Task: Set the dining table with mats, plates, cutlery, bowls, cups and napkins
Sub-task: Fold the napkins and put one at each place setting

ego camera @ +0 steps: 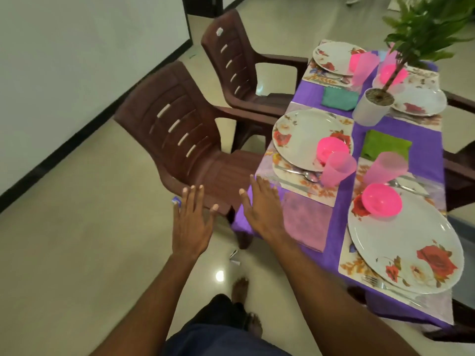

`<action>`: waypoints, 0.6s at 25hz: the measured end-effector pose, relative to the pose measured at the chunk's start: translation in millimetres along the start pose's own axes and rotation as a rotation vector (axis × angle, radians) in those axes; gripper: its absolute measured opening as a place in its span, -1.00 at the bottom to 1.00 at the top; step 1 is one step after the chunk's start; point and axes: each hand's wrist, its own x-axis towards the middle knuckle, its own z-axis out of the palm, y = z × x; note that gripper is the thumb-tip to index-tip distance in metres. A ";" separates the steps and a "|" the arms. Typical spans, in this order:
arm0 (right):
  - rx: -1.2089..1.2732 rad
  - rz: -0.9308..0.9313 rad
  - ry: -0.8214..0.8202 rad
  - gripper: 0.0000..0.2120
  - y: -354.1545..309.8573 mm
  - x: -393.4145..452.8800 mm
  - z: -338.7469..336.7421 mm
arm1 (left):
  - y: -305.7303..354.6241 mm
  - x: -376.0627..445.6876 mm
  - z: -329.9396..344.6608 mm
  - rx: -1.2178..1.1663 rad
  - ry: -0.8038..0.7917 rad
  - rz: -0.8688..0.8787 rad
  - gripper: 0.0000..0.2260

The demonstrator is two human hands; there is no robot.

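Note:
The table wears a purple cloth and carries several place settings. Each has a floral mat, a white flowered plate, a pink bowl, a pink cup and cutlery. A lilac napkin lies at the near corner, a green one in the middle, a teal one further back. My left hand hovers over the floor with fingers spread, holding nothing. My right hand is flat with straight fingers at the table's near corner, beside the lilac napkin.
Two brown plastic chairs stand along the table's left side, the nearer one just beyond my hands. A potted plant in a white pot stands mid-table. A dark chair shows at the right edge. Tiled floor and my bare feet lie below.

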 end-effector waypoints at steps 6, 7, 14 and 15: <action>-0.027 -0.157 -0.041 -0.44 -82.3 -7.1 37.3 | -71.0 -21.9 -48.4 -0.033 0.074 -0.192 -0.38; -0.022 -0.164 -0.054 -0.44 -92.2 -8.1 44.5 | -80.0 -24.6 -53.5 -0.045 0.079 -0.212 -0.38; -0.028 -0.213 -0.196 -0.42 -200.2 -14.6 153.1 | -217.4 -44.7 -82.5 -0.114 0.059 -0.383 -0.38; -0.036 -0.208 -0.214 -0.42 -217.9 -12.1 168.9 | -238.8 -40.9 -86.6 -0.118 0.048 -0.388 -0.37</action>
